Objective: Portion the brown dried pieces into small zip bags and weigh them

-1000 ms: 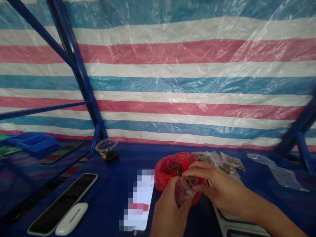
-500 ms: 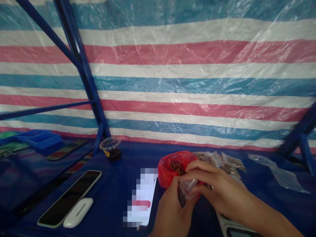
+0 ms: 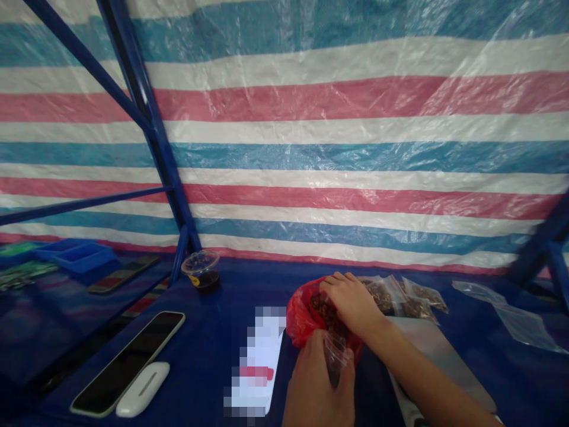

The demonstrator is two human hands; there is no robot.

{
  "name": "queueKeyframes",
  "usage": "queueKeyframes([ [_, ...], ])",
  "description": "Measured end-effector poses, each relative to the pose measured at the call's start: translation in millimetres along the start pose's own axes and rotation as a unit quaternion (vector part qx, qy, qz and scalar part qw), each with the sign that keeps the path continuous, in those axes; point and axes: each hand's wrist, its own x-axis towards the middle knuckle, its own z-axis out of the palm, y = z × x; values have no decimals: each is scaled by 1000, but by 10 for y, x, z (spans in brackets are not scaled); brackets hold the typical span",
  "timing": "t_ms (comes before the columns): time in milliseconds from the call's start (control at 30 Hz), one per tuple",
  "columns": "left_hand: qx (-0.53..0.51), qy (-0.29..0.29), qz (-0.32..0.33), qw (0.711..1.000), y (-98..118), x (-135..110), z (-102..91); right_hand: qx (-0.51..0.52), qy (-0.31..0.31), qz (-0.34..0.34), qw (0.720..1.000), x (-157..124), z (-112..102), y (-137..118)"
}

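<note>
My left hand (image 3: 317, 379) pinches a small clear zip bag (image 3: 335, 356) between thumb and fingers, its mouth facing up just in front of a red plastic bag (image 3: 300, 317). Dark brown dried bits (image 3: 322, 308) fill the red bag, whose top stands open. My right hand (image 3: 351, 299) reaches over the red bag's right side, fingers curled together down at the bits. What its fingertips hold, if anything, is hidden. A flat silver scale-like device (image 3: 440, 350) lies under my right forearm.
Several filled zip bags (image 3: 418, 296) lie behind the device; empty clear bags (image 3: 515, 320) are further right. Left are a lit phone (image 3: 258, 367), a dark phone (image 3: 128, 365), a white earbud case (image 3: 143, 388) and a cup of dark liquid (image 3: 205, 276). Blue posts (image 3: 164, 154) rise behind.
My right hand has left the small zip bag and moved up and left to the brown bits in the red bag. My left hand keeps hold of the zip bag, slightly lower.
</note>
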Motion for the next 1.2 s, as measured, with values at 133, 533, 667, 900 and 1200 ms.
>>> queueKeyframes([
  [133, -34, -22, 6, 999, -31, 40, -19, 62, -16, -16, 998, 7, 93, 162],
  [533, -80, -73, 23, 994, -15, 126, -139, 67, -39, 7, 997, -140, 89, 328],
  [667, -61, -55, 16, 997, -11, 94, -128, 35, -40, 41, 998, -201, 61, 381],
  [900, -95, -45, 6, 994, -8, 130, -95, 47, -40, 24, 998, -246, 84, 307],
  [1200, -145, -20, 20, 989, -31, 193, -98, 68, -53, -39, 995, -321, 6, 261],
])
